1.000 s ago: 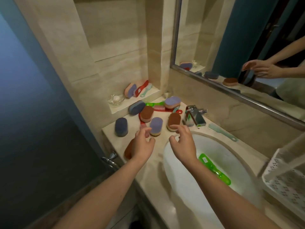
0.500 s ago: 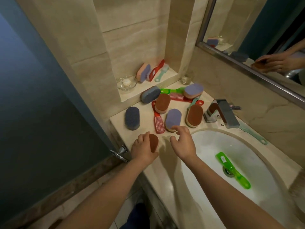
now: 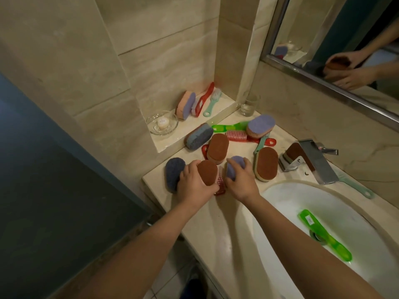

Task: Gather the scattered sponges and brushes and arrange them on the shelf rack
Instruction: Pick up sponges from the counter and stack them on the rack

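Note:
My left hand [image 3: 192, 186] grips a brown-topped sponge [image 3: 207, 172] at the counter's front left. My right hand [image 3: 240, 182] closes its fingers round a purple-topped sponge [image 3: 234, 168] beside it. A red brush [image 3: 220, 186] lies between the two hands. Close by are a dark blue sponge [image 3: 173, 176], two more brown sponges [image 3: 218, 151] [image 3: 266, 164], a grey-blue sponge [image 3: 198, 139] and a purple sponge [image 3: 260, 126] on crossed green and red brushes. The wall ledge holds a purple sponge [image 3: 186, 104], a red brush [image 3: 204, 99] and a teal brush [image 3: 212, 102]. No shelf rack is in view.
A green brush [image 3: 323, 236] lies in the white sink [image 3: 280, 197] over the drain. A chrome tap [image 3: 311, 160] stands behind it, with a teal brush [image 3: 356, 186] to its right. A glass dish [image 3: 162, 124] and a drinking glass [image 3: 249, 104] sit near the ledge. A mirror hangs above.
Both hands moved forward onto the counter. The left hand carried its brown sponge along, and the right hand, empty before, now grips the purple sponge. The view tilted left and down.

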Demonstrator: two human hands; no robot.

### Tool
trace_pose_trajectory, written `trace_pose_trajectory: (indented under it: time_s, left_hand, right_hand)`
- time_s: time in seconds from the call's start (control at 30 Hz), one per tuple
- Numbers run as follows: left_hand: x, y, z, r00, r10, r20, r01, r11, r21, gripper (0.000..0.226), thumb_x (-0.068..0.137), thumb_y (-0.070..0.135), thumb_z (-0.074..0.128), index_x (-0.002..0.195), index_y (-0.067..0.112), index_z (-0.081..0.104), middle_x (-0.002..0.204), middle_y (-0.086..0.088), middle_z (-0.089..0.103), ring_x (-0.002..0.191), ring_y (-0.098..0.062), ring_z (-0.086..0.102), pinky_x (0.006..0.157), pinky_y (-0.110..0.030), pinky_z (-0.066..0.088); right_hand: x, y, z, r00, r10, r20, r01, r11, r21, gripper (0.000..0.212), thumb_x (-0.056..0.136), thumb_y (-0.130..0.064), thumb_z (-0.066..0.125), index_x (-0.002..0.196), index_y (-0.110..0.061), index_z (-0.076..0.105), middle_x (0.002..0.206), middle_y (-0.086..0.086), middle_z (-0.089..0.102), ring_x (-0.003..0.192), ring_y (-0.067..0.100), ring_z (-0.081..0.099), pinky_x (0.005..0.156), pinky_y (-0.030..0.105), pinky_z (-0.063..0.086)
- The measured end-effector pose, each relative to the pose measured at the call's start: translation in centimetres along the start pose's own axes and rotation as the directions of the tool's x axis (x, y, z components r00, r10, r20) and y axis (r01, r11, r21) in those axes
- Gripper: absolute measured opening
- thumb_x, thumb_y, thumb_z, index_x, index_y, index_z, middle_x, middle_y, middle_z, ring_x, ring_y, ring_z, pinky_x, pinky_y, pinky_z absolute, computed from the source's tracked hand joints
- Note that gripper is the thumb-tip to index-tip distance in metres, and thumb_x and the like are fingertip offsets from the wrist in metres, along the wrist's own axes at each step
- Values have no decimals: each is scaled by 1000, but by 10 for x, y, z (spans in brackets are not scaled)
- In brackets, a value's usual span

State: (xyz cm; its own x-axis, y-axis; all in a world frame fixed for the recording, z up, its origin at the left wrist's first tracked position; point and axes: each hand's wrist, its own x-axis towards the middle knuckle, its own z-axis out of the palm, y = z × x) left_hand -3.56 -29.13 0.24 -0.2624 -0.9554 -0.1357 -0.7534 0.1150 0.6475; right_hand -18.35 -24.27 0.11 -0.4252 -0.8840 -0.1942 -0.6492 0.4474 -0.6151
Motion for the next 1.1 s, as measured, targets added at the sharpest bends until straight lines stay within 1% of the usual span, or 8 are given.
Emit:
trace_pose_trajectory:
  time_s: [0.1,0.23,0.5,0.6,0.73,0.8,0.93,1.1]
  left_hand:
    - [10,-5,1,999,33,16,-33,999,-20,80,65,48,74,133,26,38,131,-2,45,122,-25,44,92,-43,48]
    - [18,-7,-1,998,41,36,-39,998,-55,78,67,54,72,132,31,36,131,1,45,120,-22,46,91,-42,51]
    - [24,14,-4,994,93,64,-82,983,-164,84,67,48,75,137,31,32,136,4,39,111,-18,54,79,-27,49]
    - [23,35,-3,993,87,76,-68,973,-221,83,70,46,75,138,33,29,141,3,34,117,-20,51,86,-32,51]
    - [18,68,-2,988,128,88,-97,951,-294,77,74,53,68,139,36,29,143,5,34,121,-19,48,95,-38,49]
    - [12,88,-1,980,188,61,-156,926,-344,73,74,56,67,136,37,34,141,7,38,123,-15,45,98,-35,46]
    - [-4,130,7,947,315,68,-260,871,-416,67,76,50,67,134,34,39,137,7,44,116,-9,47,93,-26,40]
    - [-36,182,21,897,433,88,-332,792,-512,65,75,52,65,133,34,42,135,9,47,118,-9,51,94,-26,42]
  right_hand:
    - [16,6,9,993,42,111,-26,989,-146,56,92,-22,50,143,-42,38,162,10,-13,147,42,-5,119,48,16]
    - [21,16,18,976,142,164,-118,982,-146,44,93,-35,54,136,-39,44,161,3,-19,147,43,1,115,50,26]
    - [-1,9,-2,979,94,-179,-48,968,248,30,82,-16,65,109,-26,56,153,8,20,137,31,34,108,37,37]
    - [-11,0,-22,952,187,-242,-37,856,515,48,68,-12,80,99,-33,48,132,1,38,124,18,42,101,27,37]
    - [-33,-1,-53,906,327,-268,-16,661,750,57,69,-8,76,105,-29,38,110,-8,45,94,12,56,79,35,55]
    - [-47,2,-70,877,362,-315,24,622,782,50,71,-10,72,101,-32,38,105,-3,50,78,6,59,69,29,54]
    - [-73,13,-108,783,454,-425,78,606,792,31,81,-15,68,96,-27,44,109,11,61,96,25,63,87,43,52]
    - [-110,30,-148,671,515,-533,188,577,795,19,89,-17,61,98,-25,46,102,4,65,87,14,63,73,23,49]
